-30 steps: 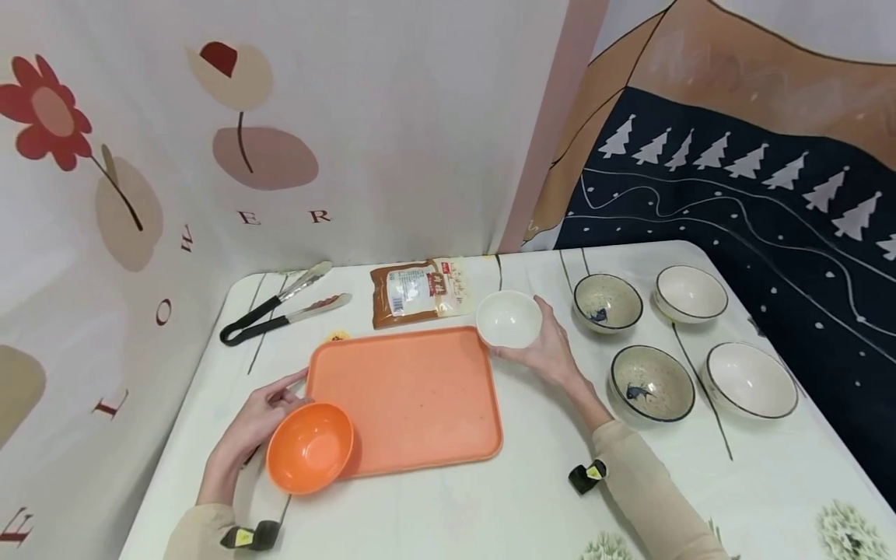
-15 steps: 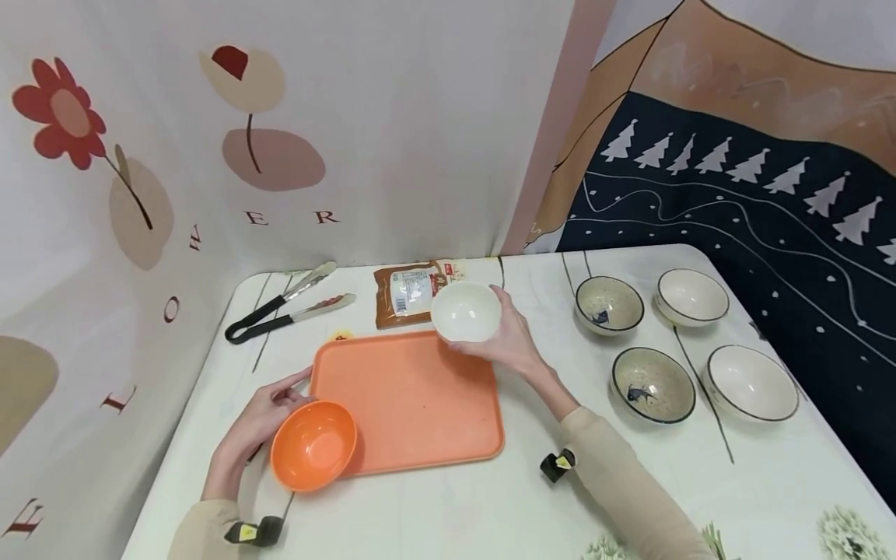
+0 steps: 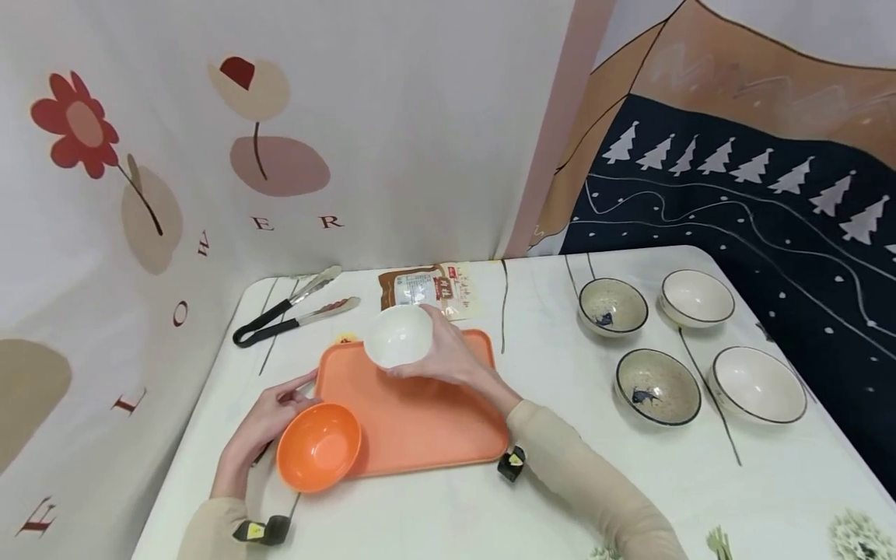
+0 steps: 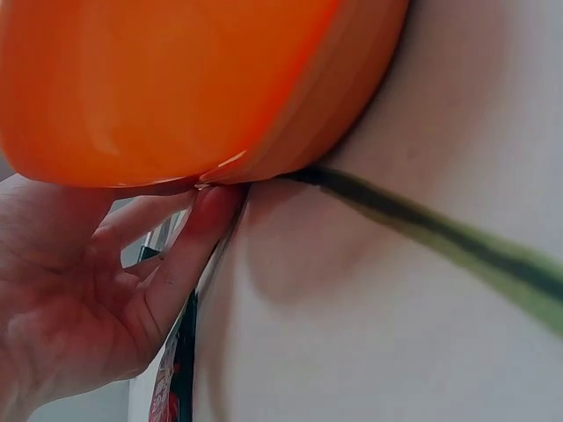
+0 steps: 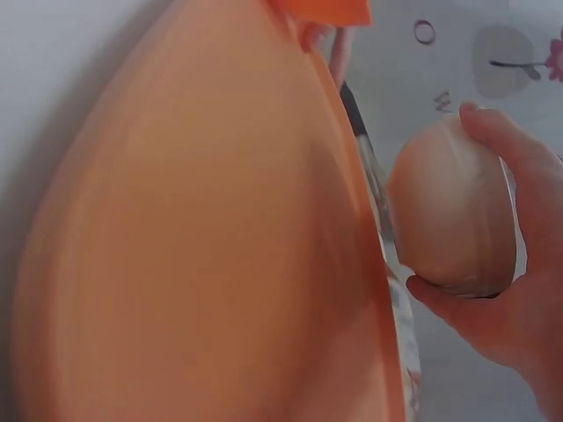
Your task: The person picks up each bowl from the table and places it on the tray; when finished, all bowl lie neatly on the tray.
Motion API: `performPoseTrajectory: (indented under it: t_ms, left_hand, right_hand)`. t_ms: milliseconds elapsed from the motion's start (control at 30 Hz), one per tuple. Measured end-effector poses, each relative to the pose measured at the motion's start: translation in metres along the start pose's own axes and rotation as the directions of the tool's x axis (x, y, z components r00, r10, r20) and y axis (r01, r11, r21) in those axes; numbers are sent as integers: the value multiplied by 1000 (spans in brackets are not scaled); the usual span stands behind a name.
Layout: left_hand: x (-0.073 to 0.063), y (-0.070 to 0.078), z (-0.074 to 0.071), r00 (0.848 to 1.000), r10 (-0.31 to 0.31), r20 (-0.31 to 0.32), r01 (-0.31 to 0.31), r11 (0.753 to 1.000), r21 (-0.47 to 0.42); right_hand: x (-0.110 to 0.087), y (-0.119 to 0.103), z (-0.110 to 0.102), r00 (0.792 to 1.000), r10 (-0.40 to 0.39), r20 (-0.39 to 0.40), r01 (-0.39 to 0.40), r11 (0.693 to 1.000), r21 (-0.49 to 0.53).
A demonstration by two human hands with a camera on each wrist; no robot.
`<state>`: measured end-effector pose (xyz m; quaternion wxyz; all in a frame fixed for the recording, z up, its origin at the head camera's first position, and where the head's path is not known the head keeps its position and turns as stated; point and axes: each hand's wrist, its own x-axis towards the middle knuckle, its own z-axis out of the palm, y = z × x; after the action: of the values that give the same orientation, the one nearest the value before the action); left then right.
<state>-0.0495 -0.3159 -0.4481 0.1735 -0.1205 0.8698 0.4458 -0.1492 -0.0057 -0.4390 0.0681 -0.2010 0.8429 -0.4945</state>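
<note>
In the head view my right hand (image 3: 448, 354) grips a small white bowl (image 3: 397, 336) from its right side. The bowl overlaps the back edge of an orange tray (image 3: 434, 435). Fingers and thumb span its sides in the right wrist view, where the white bowl (image 5: 453, 211) appears beyond the tray's edge. My left hand (image 3: 269, 416) is at the tray's left edge, right behind an orange bowl (image 3: 318, 447) overlapping the front left corner. The orange bowl (image 4: 176, 88) covers part of that hand in the left wrist view; I cannot tell whether it holds bowl or tray.
Black-handled metal tongs (image 3: 294, 311) lie at the back left. A brown-and-clear food packet (image 3: 455, 288) lies behind the tray. On the right stand two speckled bowls (image 3: 612, 306) with blue designs and two dark-rimmed white bowls (image 3: 759, 383). A printed cloth (image 3: 392, 194) hangs behind the table.
My right hand has carried the white bowl leftward, from the tray's back right corner to its back left part. The left hand and orange bowl keep their place against the tray.
</note>
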Motion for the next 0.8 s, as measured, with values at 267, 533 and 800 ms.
performPoseTrajectory:
  t_ms: [267, 533, 800]
  left_hand:
    - [-2, 1, -4, 1000, -5, -14, 6, 1000, 22]
    - [-3, 2, -2, 1000, -2, -10, 2, 1000, 24]
    - [-2, 1, 2, 1000, 21, -18, -20, 999, 25]
  right_hand:
    - [14, -14, 34, 994, -64, 83, 63, 998, 14]
    - [20, -16, 51, 986, -73, 149, 68, 997, 41]
    - [23, -20, 66, 978, -118, 175, 117, 993, 11]
